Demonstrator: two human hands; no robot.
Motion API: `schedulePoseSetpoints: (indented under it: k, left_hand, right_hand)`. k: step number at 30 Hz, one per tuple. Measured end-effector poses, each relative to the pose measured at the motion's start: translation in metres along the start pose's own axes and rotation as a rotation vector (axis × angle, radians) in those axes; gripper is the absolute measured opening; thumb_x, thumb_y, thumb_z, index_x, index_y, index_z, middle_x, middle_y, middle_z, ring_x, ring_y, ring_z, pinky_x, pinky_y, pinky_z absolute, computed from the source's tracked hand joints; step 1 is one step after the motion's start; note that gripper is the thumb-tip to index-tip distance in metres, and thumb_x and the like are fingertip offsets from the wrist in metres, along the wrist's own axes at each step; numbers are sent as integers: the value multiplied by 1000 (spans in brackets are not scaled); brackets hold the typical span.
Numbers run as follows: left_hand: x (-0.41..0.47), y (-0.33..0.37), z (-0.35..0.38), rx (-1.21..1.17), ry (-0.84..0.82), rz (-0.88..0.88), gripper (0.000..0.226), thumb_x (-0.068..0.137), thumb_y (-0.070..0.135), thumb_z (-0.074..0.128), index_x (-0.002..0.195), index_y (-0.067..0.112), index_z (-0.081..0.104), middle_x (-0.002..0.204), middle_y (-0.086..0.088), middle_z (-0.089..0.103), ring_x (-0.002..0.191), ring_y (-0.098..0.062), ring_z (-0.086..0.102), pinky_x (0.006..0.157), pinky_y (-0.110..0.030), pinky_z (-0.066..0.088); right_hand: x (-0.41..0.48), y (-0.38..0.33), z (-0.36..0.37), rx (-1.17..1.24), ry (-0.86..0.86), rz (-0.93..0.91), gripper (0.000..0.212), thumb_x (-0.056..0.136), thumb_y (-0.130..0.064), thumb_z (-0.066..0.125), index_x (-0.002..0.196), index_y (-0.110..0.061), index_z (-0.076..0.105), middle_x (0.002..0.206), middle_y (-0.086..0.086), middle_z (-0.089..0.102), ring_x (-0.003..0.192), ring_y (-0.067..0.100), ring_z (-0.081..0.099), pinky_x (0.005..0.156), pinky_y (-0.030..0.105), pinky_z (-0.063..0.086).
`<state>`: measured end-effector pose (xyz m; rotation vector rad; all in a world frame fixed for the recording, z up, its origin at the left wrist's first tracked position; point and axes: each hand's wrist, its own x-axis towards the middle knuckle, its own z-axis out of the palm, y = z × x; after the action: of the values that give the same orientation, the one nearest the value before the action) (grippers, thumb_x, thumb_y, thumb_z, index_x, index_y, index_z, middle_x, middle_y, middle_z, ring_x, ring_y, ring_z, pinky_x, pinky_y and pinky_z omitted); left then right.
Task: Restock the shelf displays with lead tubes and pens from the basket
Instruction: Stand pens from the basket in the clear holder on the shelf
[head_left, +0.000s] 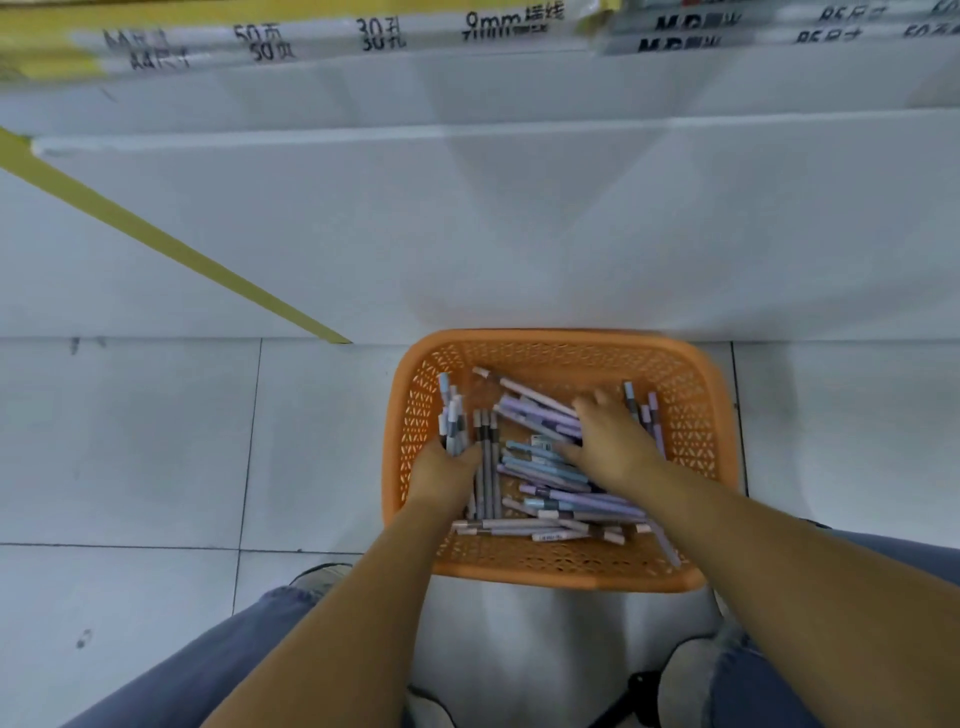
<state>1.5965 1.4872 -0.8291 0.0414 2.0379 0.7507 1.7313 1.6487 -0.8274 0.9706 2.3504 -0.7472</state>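
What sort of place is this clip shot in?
Most likely a stationery shop aisle: stacked paper packs printed with sizes and sheet counts on a white shelf unit, and an orange basket full of pens on a tiled floor.

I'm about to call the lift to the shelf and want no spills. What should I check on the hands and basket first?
1. Left hand grips the bundle of pens: ok, fingers are wrapped round it and the pen ends stick out above.
2. Right hand has a pen secured: cannot tell; it lies over the loose pens and hides its own grip.
3. Basket sits level on the floor: ok.
4. Stock in the basket: ok, many pens lie inside.
5. Pens told apart from lead tubes: cannot tell, too blurred.
6. Target display in view: not ok; only the white shelf base shows.
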Motion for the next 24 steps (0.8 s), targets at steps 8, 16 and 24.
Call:
schedulePoseSetpoints:
  k: [8, 16, 24]
  left_hand:
    - [-10, 7, -15, -85, 25, 49, 23, 98, 29, 57, 114, 16, 67, 95, 0, 73, 79, -13, 65, 58, -23, 44]
    - [-50, 29, -23, -253, -93, 141, 13, 95, 30, 66, 101, 18, 66, 63, 8, 70, 59, -12, 67, 58, -24, 51]
    - [-117, 60, -32, -387, -154, 236, 25, 81, 38, 82, 90, 19, 68, 62, 1, 67, 63, -20, 63, 63, -32, 55]
  right_hand:
    - [-21, 20, -18, 200, -49, 55, 19, 100, -25, 50, 81, -20, 50, 77, 1, 54, 72, 17, 51, 61, 28, 37]
    - [-51, 12, -37, 145, 113, 34, 14, 100, -27, 51, 91, -18, 57, 107, 19, 59, 98, 25, 54, 81, 35, 39]
    - [-130, -33, -89, 793, 75, -39, 18, 102, -27, 48, 96, -15, 59, 75, 1, 68, 58, 16, 60, 56, 33, 50]
